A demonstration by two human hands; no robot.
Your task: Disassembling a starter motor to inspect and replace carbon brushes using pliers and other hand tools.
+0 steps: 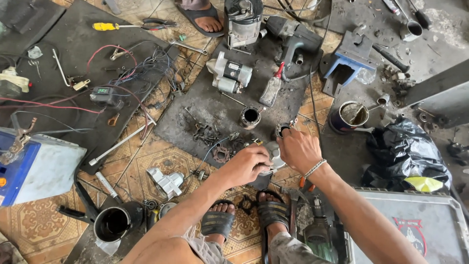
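I squat on a patterned tile floor point(161, 161) amid scattered motor parts, both hands together on one small silver-grey metal housing point(274, 155) at the near edge of a dirty dark mat point(205, 105). My left hand point(248, 164) closes round the housing from the left side, fingers curled over it; my right hand point(299, 149), a beaded bracelet point(315, 167) at the wrist, grips it from above, fingertips near a small dark ring part point(282, 129) just beyond. How firmly either hand clamps I cannot tell.

My sandalled feet point(244, 215) rest just below the work. On the mat beyond my hands stand a short black cylinder point(250, 117), a grey starter motor point(228, 74), a squeeze bottle with a red nozzle point(271, 88) and a dark power tool point(293, 36). Small greasy fittings point(215, 139) lie beside my left hand. To the left, red and black wires point(122, 73) tangle round a small meter with a green display point(103, 93), and a blue-and-white battery point(34, 166) sits at the far left. A yellow-handled screwdriver point(115, 26) lies at the top. A tin of grease point(349, 116) stands to the right of the mat, near a black plastic bag point(405, 151). Another person's sandalled foot point(205, 18) shows at the top edge.
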